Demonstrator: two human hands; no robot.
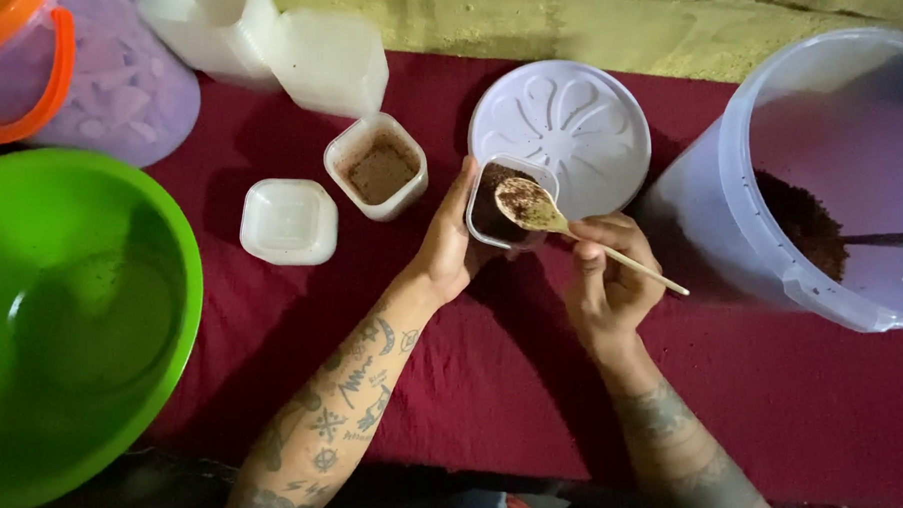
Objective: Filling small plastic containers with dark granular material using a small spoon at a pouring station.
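I am working on a dark red cloth [476, 383] spread over the counter, with a rough yellowish wall [614, 23] running along its far edge.

At my far left sits a big green bowl [73, 317] that looks empty, and above it a pale tub with an orange handle [75, 87] holding whitish pieces. Stacked white square containers [294, 49] stand at the back. Near them is an open square cup [376, 166] partly filled with brown powder, and just beside it a white square lid [288, 222] lies flat. A round white lid [559, 135] with a petal pattern rests behind my hands. At my right, a large clear bucket [819, 171] holds dark brown powder, with a dark handle poking from it.

My left hand [451, 249] wraps its fingers [461, 189] around a small square cup [510, 204] of dark powder, holding it tilted just above the cloth. My right hand [607, 274] has its fingers [599, 234] closed on the handle of a wooden spoon [545, 216], whose bowl, dusted with powder, sits over the cup's mouth.
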